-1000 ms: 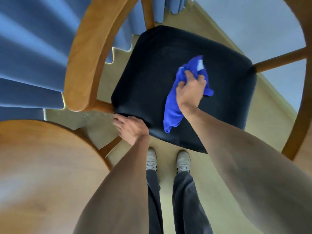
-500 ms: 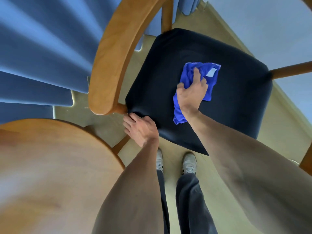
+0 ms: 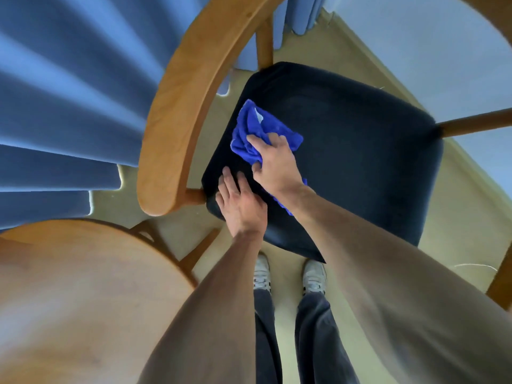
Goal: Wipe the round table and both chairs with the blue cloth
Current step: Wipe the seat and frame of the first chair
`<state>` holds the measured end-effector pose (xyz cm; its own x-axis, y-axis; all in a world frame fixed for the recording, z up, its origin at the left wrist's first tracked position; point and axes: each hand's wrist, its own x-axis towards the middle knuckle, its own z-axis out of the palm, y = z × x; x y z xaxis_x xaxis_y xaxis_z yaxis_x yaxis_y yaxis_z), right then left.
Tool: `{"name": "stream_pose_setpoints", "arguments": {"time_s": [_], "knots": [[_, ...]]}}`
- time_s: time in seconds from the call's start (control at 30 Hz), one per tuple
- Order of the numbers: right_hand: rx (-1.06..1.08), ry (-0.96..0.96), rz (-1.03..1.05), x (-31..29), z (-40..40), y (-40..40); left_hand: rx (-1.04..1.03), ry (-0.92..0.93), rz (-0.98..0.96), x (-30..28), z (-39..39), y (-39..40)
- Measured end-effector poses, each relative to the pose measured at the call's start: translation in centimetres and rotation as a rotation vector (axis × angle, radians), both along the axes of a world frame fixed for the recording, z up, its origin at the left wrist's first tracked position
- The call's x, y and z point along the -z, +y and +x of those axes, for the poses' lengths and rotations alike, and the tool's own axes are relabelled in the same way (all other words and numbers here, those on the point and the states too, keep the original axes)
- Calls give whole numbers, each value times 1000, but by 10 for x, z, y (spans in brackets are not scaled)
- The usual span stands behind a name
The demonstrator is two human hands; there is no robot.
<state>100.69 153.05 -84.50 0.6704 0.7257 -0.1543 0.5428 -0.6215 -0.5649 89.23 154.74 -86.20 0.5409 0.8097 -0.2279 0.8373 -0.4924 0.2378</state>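
A: Cloth first: where is it?

B: The blue cloth (image 3: 263, 134) lies bunched on the black seat (image 3: 360, 162) of the chair, near the seat's left edge. The right hand (image 3: 277, 164) presses down on it, fingers curled into the fabric and gripping it. A strip of cloth shows again under the right wrist.

A: And the other hand?

B: The left hand (image 3: 241, 203) lies flat and open on the seat's near-left corner, just beside the right hand, holding nothing.

A: How much room around them?

B: The right half of the seat is bare, out to its rounded far corner. To the left it is tight: the curved wooden armrest (image 3: 188, 106) arcs close over the seat's left edge.

A: What else stands near?

B: The round table (image 3: 83, 286) sits at lower left, its rim near the chair's front corner. Blue curtains (image 3: 69, 92) hang behind the armrest. The person's shoes (image 3: 261, 273) stand on the floor (image 3: 457, 231) just below the seat's front edge.
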Motion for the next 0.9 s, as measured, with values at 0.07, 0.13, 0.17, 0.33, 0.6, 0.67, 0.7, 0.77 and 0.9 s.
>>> {"name": "stream_pose_setpoints", "arguments": {"time_s": [0.07, 0.13, 0.17, 0.33, 0.6, 0.67, 0.7, 0.77, 0.9], "knots": [[170, -16, -7, 0, 9, -22, -1, -1, -8, 1, 6, -5], [329, -8, -13, 2, 22, -52, 70, 1, -4, -1, 9, -14], [401, -7, -11, 4, 27, -69, 126, 2, -9, -1, 11, -20], [799, -90, -14, 8, 32, -146, 285, 8, -87, -5, 26, -59], [1012, -60, -100, 3, -16, -214, 271, -19, -164, -22, 31, -96], [1010, -74, -104, 1, -35, -226, 320, 35, -165, -23, 19, -98], [1014, -79, -100, 1, -46, -230, 334, 55, -165, -23, 12, -99], [1056, -89, -86, 3, -67, -237, 343, 79, -162, -23, -2, -102], [1073, -79, -58, 5, -104, -251, 344, 127, -163, -26, -26, -116]]}}
